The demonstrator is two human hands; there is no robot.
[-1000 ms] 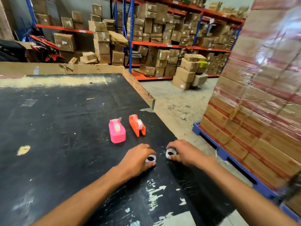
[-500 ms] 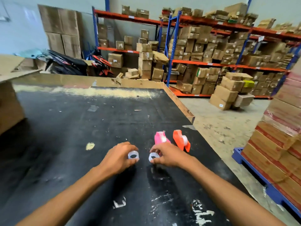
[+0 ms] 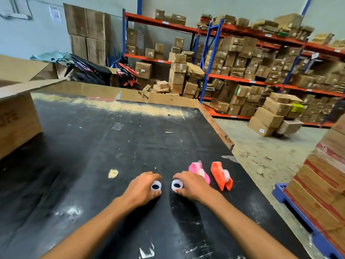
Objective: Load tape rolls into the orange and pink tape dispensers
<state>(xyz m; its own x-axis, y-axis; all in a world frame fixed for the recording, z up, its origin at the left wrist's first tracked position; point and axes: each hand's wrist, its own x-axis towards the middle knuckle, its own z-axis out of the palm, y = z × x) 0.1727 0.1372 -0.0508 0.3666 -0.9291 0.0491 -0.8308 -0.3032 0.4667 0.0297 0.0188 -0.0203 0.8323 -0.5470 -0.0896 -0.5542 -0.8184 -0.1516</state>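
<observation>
On the table (image 3: 93, 165), two tape rolls lie side by side near the front edge, the left roll (image 3: 156, 186) under the left hand (image 3: 141, 189), the right roll (image 3: 177, 185) under the right hand (image 3: 192, 186). Just right of that hand stand two tape dispensers, the nearer one (image 3: 199, 171) seemingly touching it, the other dispenser (image 3: 221, 175) beside it. A cardboard box (image 3: 15, 116) sits at the table's far left.

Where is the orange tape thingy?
In the head view, the orange dispenser sits on the black table, right of the pink dispenser, near the table's right edge.

Head-worn camera looks forward and down, close over the black table (image 3: 93, 146), toward shelving (image 3: 261, 53).
</observation>
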